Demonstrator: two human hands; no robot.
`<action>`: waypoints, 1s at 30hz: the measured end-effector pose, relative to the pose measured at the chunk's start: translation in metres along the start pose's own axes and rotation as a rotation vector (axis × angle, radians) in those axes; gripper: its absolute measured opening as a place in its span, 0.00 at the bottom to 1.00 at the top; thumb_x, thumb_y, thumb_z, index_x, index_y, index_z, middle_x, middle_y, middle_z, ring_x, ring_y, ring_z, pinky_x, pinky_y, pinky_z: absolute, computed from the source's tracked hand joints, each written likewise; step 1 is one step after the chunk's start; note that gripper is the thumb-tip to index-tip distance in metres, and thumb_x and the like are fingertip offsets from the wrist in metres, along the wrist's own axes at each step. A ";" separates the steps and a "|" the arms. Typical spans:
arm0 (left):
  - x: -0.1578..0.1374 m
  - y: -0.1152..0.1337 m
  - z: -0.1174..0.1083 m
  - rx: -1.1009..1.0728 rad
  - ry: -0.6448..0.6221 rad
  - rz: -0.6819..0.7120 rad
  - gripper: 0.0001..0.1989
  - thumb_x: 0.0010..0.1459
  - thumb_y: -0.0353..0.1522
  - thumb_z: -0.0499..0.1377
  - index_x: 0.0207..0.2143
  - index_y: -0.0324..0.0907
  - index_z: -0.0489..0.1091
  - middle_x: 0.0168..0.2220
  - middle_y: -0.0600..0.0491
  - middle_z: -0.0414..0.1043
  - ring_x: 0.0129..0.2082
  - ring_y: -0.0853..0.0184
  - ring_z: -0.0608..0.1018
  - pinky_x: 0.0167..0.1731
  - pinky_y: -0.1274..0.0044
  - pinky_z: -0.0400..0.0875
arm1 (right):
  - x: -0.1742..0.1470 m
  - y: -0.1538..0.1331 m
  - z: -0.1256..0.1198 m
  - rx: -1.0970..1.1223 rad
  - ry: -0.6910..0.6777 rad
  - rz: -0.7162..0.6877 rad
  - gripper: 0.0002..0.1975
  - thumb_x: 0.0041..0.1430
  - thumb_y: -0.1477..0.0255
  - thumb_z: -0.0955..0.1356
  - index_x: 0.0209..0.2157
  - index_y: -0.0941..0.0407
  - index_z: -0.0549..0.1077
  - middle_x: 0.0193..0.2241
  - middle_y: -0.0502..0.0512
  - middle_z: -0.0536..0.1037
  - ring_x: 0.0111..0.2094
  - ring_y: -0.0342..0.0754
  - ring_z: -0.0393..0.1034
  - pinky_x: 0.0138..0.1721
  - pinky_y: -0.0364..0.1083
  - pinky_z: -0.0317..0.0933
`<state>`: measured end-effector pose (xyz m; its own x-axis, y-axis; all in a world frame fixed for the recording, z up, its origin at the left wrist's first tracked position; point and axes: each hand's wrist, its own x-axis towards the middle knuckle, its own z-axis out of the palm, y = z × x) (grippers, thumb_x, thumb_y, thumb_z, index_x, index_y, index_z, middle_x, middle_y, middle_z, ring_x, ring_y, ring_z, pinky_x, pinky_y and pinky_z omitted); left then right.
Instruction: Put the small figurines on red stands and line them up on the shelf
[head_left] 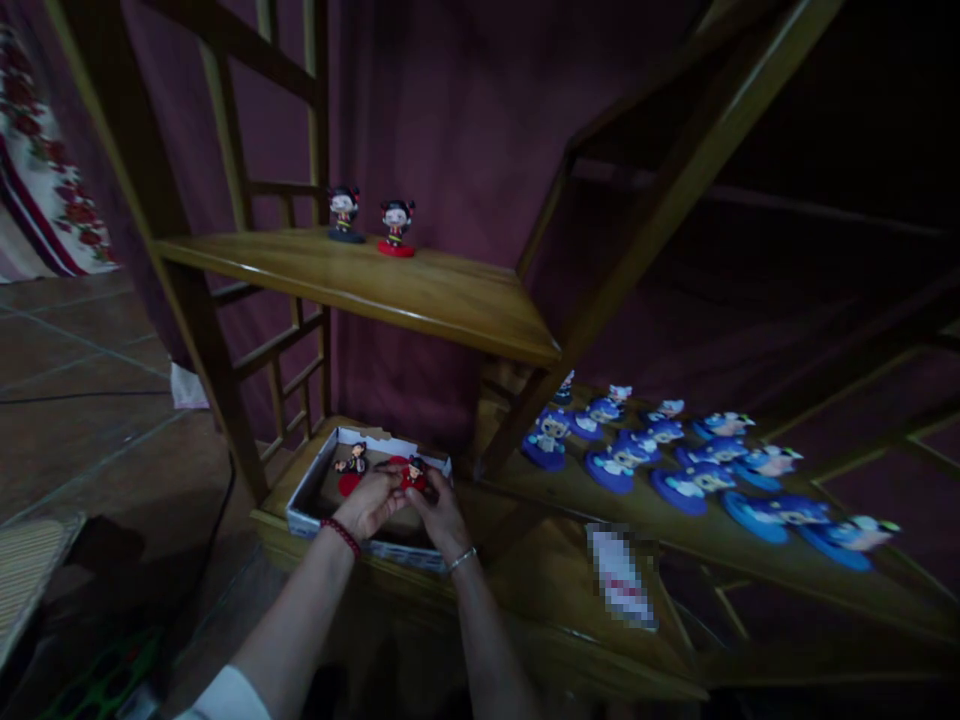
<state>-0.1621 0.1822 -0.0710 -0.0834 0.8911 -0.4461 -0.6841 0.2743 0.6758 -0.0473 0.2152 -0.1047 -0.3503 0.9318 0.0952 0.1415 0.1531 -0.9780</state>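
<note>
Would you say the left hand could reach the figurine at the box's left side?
Probably yes: the left hand is near that figurine with nothing visible between, though it seems occupied with another figurine.

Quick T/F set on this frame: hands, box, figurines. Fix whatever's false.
1. The left hand and right hand both touch a small red-and-black figurine at the shallow, white-rimmed rectangular box. True.
2. No other figurine is in the box. False: a black-haired figurine is in it, left of the hands.
3. A black-haired figurine with a round red base stands on the upper brown wooden shelf. True.
4. It stands alone there. False: a black-haired figurine with a dark base stands beside it.
5. Several blue-and-white figurines stand right of the box. True.
6. The left wrist is bare. False: it wears a red beaded bracelet.
</note>
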 end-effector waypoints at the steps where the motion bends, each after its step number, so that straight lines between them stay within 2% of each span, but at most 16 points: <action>1: -0.002 -0.001 0.000 -0.011 0.012 0.003 0.10 0.51 0.17 0.47 0.30 0.35 0.65 0.26 0.49 0.71 0.24 0.72 0.74 0.30 0.77 0.70 | -0.004 -0.003 0.000 -0.023 0.003 -0.003 0.21 0.44 0.66 0.67 0.43 0.57 0.68 0.41 0.56 0.73 0.42 0.50 0.66 0.45 0.48 0.59; 5: -0.012 -0.006 -0.002 -0.029 0.087 -0.002 0.09 0.50 0.17 0.48 0.28 0.37 0.62 0.25 0.51 0.70 0.23 0.72 0.73 0.30 0.78 0.69 | -0.018 -0.014 0.002 -0.085 -0.027 0.025 0.19 0.45 0.65 0.66 0.41 0.57 0.69 0.38 0.54 0.74 0.40 0.49 0.68 0.41 0.45 0.62; 9: -0.029 -0.004 0.000 0.010 0.117 0.030 0.07 0.50 0.19 0.50 0.28 0.38 0.62 0.23 0.53 0.68 0.20 0.74 0.71 0.27 0.79 0.68 | -0.030 -0.029 0.003 -0.139 0.035 0.041 0.19 0.44 0.67 0.66 0.41 0.57 0.69 0.37 0.54 0.75 0.39 0.49 0.69 0.41 0.46 0.61; 15: -0.071 0.017 0.010 0.105 0.075 0.039 0.07 0.47 0.20 0.53 0.29 0.38 0.63 0.23 0.52 0.70 0.24 0.70 0.74 0.31 0.77 0.68 | -0.046 -0.064 0.002 -0.060 0.006 -0.063 0.17 0.43 0.69 0.66 0.39 0.53 0.70 0.36 0.53 0.75 0.38 0.50 0.69 0.42 0.48 0.62; 22: -0.123 0.040 0.017 0.172 -0.042 0.122 0.09 0.42 0.22 0.57 0.29 0.38 0.66 0.25 0.52 0.72 0.26 0.69 0.74 0.33 0.75 0.68 | -0.069 -0.120 0.009 -0.121 0.009 -0.136 0.12 0.43 0.67 0.67 0.33 0.53 0.72 0.28 0.52 0.75 0.34 0.52 0.70 0.37 0.50 0.64; 30: -0.158 0.055 0.013 0.275 -0.112 0.193 0.10 0.41 0.24 0.61 0.30 0.36 0.69 0.28 0.51 0.72 0.27 0.71 0.73 0.31 0.78 0.67 | -0.081 -0.141 0.014 0.024 -0.136 -0.145 0.13 0.39 0.67 0.68 0.30 0.55 0.68 0.29 0.51 0.76 0.33 0.50 0.71 0.37 0.48 0.63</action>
<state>-0.1775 0.0611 0.0442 -0.1020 0.9659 -0.2382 -0.4417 0.1705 0.8808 -0.0515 0.1138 0.0225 -0.4875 0.8473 0.2107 0.0592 0.2729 -0.9602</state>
